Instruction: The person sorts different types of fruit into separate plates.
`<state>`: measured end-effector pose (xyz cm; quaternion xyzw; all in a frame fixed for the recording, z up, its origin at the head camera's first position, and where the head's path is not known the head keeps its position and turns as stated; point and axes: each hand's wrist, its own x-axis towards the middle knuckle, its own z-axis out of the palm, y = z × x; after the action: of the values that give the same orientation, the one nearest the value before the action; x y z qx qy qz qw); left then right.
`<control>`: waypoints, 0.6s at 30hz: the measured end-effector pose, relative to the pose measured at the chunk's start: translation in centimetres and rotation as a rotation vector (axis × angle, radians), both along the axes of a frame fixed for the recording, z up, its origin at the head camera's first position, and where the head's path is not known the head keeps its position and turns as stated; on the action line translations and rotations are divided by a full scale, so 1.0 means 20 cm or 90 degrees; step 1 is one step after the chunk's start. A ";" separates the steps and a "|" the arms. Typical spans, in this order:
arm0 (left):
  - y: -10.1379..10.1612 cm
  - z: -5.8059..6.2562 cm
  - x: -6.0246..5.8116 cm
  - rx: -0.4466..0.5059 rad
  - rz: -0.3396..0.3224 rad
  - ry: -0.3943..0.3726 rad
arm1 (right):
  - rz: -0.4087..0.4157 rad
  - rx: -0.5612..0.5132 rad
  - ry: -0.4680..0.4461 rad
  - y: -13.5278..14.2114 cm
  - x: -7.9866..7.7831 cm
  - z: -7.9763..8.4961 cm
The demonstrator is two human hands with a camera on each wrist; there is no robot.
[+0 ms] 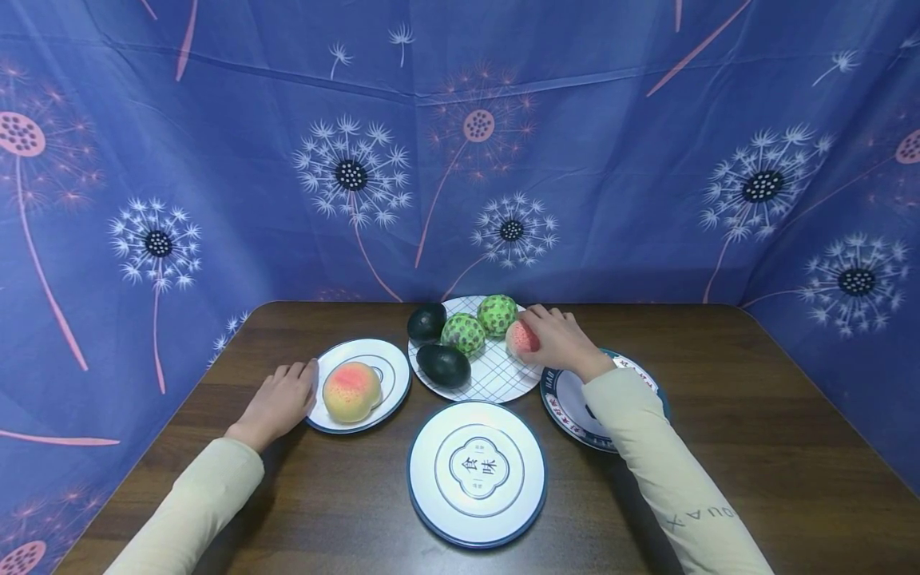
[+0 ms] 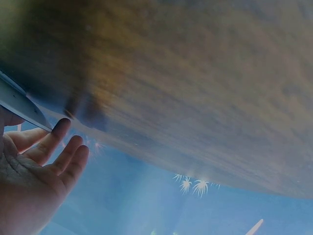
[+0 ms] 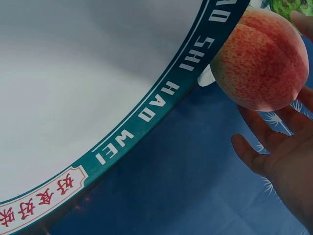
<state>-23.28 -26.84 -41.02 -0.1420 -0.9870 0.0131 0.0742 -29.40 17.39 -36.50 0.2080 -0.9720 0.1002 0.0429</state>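
My right hand (image 1: 557, 342) grips a peach (image 3: 264, 58), thumb on one side and fingers on the other, at the right side of a white plate with a grid pattern (image 1: 503, 385). On that plate lie two dark green avocados, the front one (image 1: 443, 366) and the rear one (image 1: 427, 323), beside two green speckled balls (image 1: 463, 334). My left hand (image 1: 282, 399) touches the left rim of a white plate (image 1: 394, 391), fingers loosely extended at its edge in the left wrist view. A yellow and pink peach (image 1: 351, 392) sits on this plate.
A plate with a teal lettered rim (image 3: 146, 105) lies under my right forearm, partly hidden. In front, a white blue-rimmed plate (image 1: 477, 519) bears printed characters. All stand on a brown wooden table (image 1: 776, 447), with a blue dandelion cloth (image 1: 611, 200) behind.
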 end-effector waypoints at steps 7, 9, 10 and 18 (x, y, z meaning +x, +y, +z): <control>0.00 0.00 0.01 0.006 -0.004 0.002 | -0.010 0.002 -0.012 0.00 -0.01 -0.01; 0.00 0.00 0.01 0.006 -0.005 0.003 | -0.011 0.005 -0.016 0.00 -0.01 -0.01; 0.00 0.00 0.01 0.006 -0.005 0.003 | -0.013 0.006 -0.018 0.00 -0.01 -0.01; 0.00 0.01 0.01 0.010 -0.005 0.005 | -0.028 0.007 -0.036 0.01 -0.02 -0.02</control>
<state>-23.10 -26.79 -40.88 -0.1451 -0.9862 0.0059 0.0794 -29.73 17.50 -36.95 0.1842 -0.9777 0.0996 0.0160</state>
